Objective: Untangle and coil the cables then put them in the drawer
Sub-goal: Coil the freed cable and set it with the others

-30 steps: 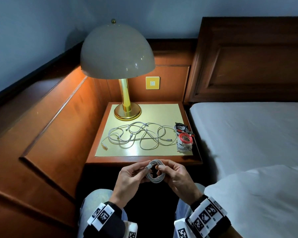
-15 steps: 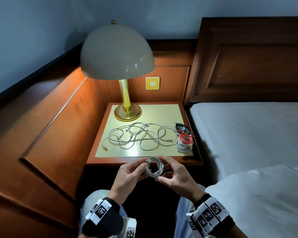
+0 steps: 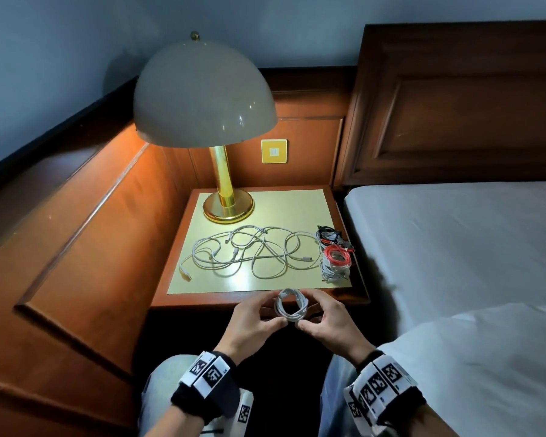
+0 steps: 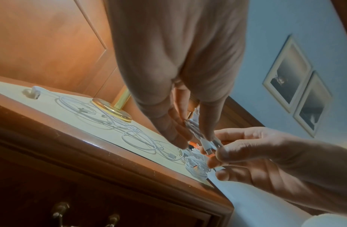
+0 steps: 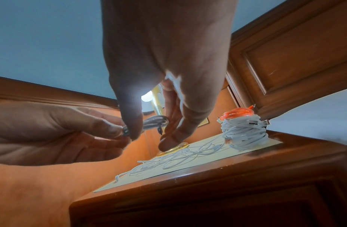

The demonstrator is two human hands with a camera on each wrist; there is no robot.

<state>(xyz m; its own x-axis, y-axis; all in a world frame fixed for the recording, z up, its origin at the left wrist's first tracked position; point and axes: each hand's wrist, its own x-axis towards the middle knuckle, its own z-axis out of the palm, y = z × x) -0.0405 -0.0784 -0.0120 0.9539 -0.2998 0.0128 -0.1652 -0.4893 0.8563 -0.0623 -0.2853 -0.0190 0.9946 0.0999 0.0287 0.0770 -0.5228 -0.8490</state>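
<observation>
A small coiled white cable (image 3: 290, 305) hangs in the air just in front of the nightstand's front edge (image 3: 259, 300). My left hand (image 3: 265, 312) pinches its left side and my right hand (image 3: 312, 310) pinches its right side. In the left wrist view the coil's plug end (image 4: 206, 145) sticks out between the fingertips of both hands. In the right wrist view the coil (image 5: 155, 121) sits between my right thumb and fingers. A loose tangle of white cables (image 3: 252, 253) lies on the nightstand top. The drawer front with its brass handle (image 4: 60, 210) shows dark below the top.
A stack of coiled cables (image 3: 334, 266), red one (image 3: 337, 255) on top, stands at the nightstand's right edge, with a black bundle (image 3: 328, 233) behind. A brass lamp (image 3: 227, 206) stands at the back left. The bed (image 3: 454, 247) borders the right, wood panelling the left.
Both hands have turned the coil between them and carried it slightly up toward the nightstand's front edge. The cables on the nightstand have not moved.
</observation>
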